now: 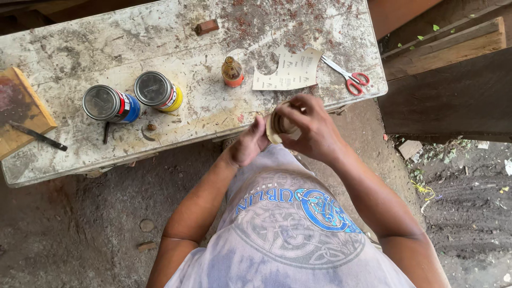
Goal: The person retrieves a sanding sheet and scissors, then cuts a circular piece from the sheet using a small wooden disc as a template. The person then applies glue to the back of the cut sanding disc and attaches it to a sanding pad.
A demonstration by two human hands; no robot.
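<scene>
At the near edge of the desk (64, 160), just above the person's lap, both hands meet around a small round object (279, 127) that looks like a pale disc or the end of a can; its flat face turns roughly toward the camera, so any long axis would run away from the viewer and cannot be judged. The right hand (312, 128) sits on top and to the right of it, its fingers (290, 109) curled closely over the upper rim, holding it. The left hand (249, 143) comes in from the lower left, its fingers narrow and pressed against the object's left edge, the thumb touching the rim. The right hand covers more of it; the left seems only to steady it. Most of the object is hidden beneath the two hands, so its depth and material are hard to make out. Well apart on the desk stand a blue can (111, 104) and a yellow can (158, 90) side by side, a small brown bottle (232, 71), a cut sheet of paper (290, 69) and red-handled scissors (349, 79).
</scene>
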